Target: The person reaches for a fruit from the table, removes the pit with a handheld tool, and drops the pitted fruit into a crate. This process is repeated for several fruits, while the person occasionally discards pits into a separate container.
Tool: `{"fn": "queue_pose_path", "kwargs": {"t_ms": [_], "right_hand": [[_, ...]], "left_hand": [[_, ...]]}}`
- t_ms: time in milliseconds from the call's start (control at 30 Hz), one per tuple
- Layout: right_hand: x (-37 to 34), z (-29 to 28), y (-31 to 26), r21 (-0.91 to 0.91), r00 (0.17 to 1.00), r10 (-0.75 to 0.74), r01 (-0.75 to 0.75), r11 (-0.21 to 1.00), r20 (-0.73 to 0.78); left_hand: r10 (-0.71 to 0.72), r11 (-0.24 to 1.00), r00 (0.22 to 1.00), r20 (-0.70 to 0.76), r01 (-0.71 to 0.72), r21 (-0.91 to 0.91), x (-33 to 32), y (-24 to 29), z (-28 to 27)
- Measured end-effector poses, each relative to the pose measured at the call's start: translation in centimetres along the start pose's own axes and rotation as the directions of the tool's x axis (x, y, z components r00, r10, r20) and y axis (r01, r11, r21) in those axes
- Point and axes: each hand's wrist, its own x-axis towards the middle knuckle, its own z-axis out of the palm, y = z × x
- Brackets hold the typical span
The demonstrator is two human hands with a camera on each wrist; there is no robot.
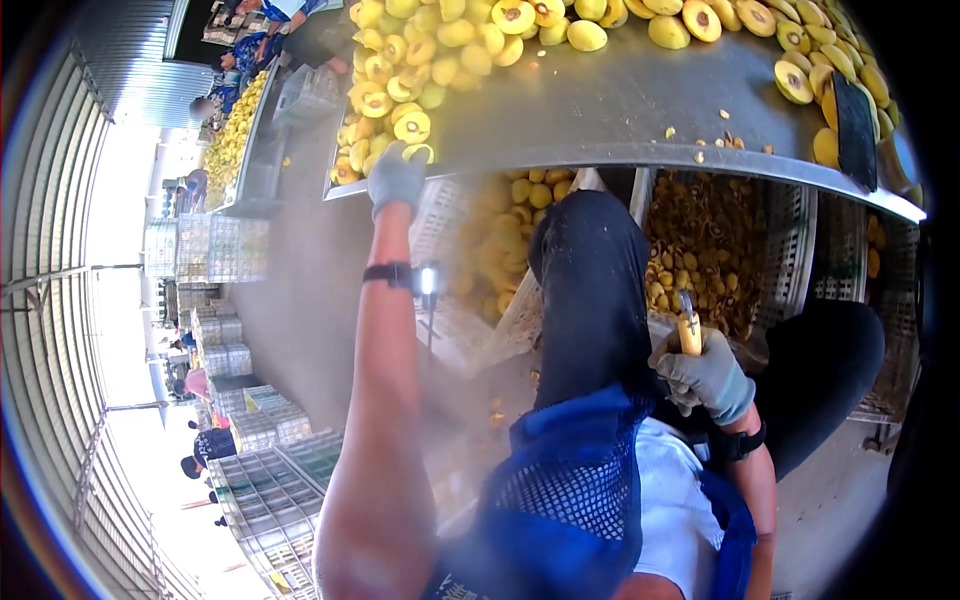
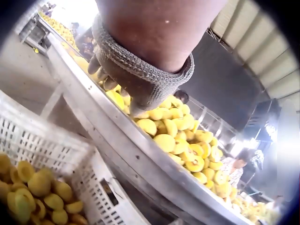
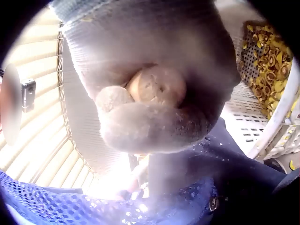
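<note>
At the left end of the metal table, my gloved left hand (image 1: 397, 178) reaches over the near edge to a heap of halved yellow peaches (image 1: 411, 126). In the left wrist view its fingers (image 2: 110, 83) point down among the fruit, thumb apart from them; the fingertips are partly hidden. My gloved right hand (image 1: 706, 378) is low, beside my knee, and grips a small tool with a wooden handle (image 1: 690, 335) and a curved metal tip (image 1: 685, 300) pointing up. The right wrist view shows the handle's round butt end (image 3: 161, 87) inside the curled fingers.
Under the metal table (image 1: 600, 120) stand a crate of peaches (image 2: 115, 187) and a crate of pits and scraps (image 1: 775, 280). More halves lie along the table's far side. A dark flat object (image 1: 855, 135) sits at its right edge. Stacked crates (image 1: 275, 500) and other people stand leftward.
</note>
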Motion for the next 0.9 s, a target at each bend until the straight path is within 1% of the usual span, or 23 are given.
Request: {"fn": "queue_pose_path", "kwargs": {"t_ms": [33,67,133,167,267,300,333,367,400,433,467,533,600,633,700,733,767,800,833,867,900], "right_hand": [[0.1,-0.1,0.0,0.001,1.0,-0.003,0.003,1.0,-0.011],[0.3,-0.1,0.0,0.004,1.0,-0.004,0.004,1.0,-0.023],[0.7,-0.2,-0.1,0.013,0.999,0.003,-0.002,1.0,-0.032],[0.9,-0.3,0.0,0.017,0.999,0.004,-0.003,1.0,-0.033],[1.3,0.0,-0.1,0.008,0.999,0.009,-0.009,1.0,-0.048],[1.4,0.1,-0.2,0.004,0.998,0.008,-0.008,1.0,-0.06],[1.3,0.2,-0.2,-0.011,0.999,0.005,-0.005,1.0,-0.054],[1.2,0.2,-0.3,-0.028,0.999,0.003,-0.004,1.0,-0.046],[1.1,0.3,-0.4,-0.047,0.999,0.0,-0.002,0.999,-0.038],[1.0,0.4,-0.5,-0.059,0.999,0.0,-0.003,0.998,-0.048],[1.0,0.6,-0.6,-0.071,0.999,0.0,-0.004,0.997,-0.054],[0.8,0.7,-0.7,-0.095,0.997,0.0,-0.007,0.995,-0.073],[0.4,1.0,-1.0,-0.111,0.997,-0.025,0.016,0.994,-0.076],[0.4,1.0,-0.7,-0.115,0.996,-0.046,0.037,0.993,-0.08],[0.0,1.2,-0.8,-0.099,0.992,-0.08,0.071,0.993,-0.099],[-0.1,1.1,-0.5,-0.115,0.987,-0.125,0.113,0.987,-0.101],[-0.4,1.1,-0.7,-0.124,0.983,-0.137,0.122,0.985,-0.118],[-0.6,1.2,-0.8,-0.133,0.98,-0.147,0.129,0.983,-0.134],[-0.6,1.1,-0.4,-0.156,0.963,-0.227,0.204,0.966,-0.146],[-0.1,1.0,0.3,-0.182,0.94,-0.307,0.279,0.943,-0.152],[-0.1,1.0,0.4,-0.195,0.93,-0.332,0.3,0.934,-0.159]], "left_hand": [[-0.056,0.991,0.994,0.094,0.044,0.126,1.5,0.1,0.0],[-0.108,0.984,0.975,0.193,0.076,0.163,3.0,0.3,0.0],[-0.218,0.96,0.898,0.383,0.126,0.251,5.1,0.7,0.1],[-0.2,0.966,0.864,0.462,0.094,0.242,5.6,0.7,0.1],[-0.176,0.955,0.875,0.451,0.04,0.295,5.1,2.2,-0.7],[-0.075,0.992,0.915,0.396,0.027,0.125,4.7,1.9,-0.3],[0.016,0.999,0.947,0.322,-0.001,-0.049,3.9,1.4,0.3],[0.09,0.975,0.968,0.232,-0.038,-0.22,3.1,0.8,0.8],[0.158,0.869,0.972,0.177,-0.052,-0.492,2.2,1.1,0.9],[0.206,0.689,0.973,0.105,-0.068,-0.721,1.2,1.6,1.2],[0.231,0.45,0.973,0.025,-0.084,-0.889,-0.1,2.2,1.6],[0.372,0.355,0.928,0.034,-0.109,-0.928,-3.9,5.7,-0.2],[0.486,0.341,0.874,0.005,-0.184,-0.922,-8.1,9.9,-1.6],[0.531,0.373,0.847,-0.017,-0.252,-0.893,-10.2,11.8,-1.7],[0.595,0.311,0.801,0.072,-0.147,-0.939,-13.7,14.8,-1.9],[0.619,0.226,0.765,0.18,0.046,-0.973,-15.4,15.9,-2.2],[0.653,0.247,0.725,0.22,0.071,-0.966,-17.1,16.9,-3.1],[0.645,0.129,0.717,0.266,0.24,-0.962,-18.3,17.7,-2.3],[0.641,0.009,0.702,0.311,0.398,-0.917,-19.5,18.5,-1.4],[0.679,0.09,0.716,0.162,0.138,-0.986,-20.4,18.9,-1.1],[0.701,0.152,0.713,0.009,-0.137,-0.979,-21.2,19.3,-0.8]]}}
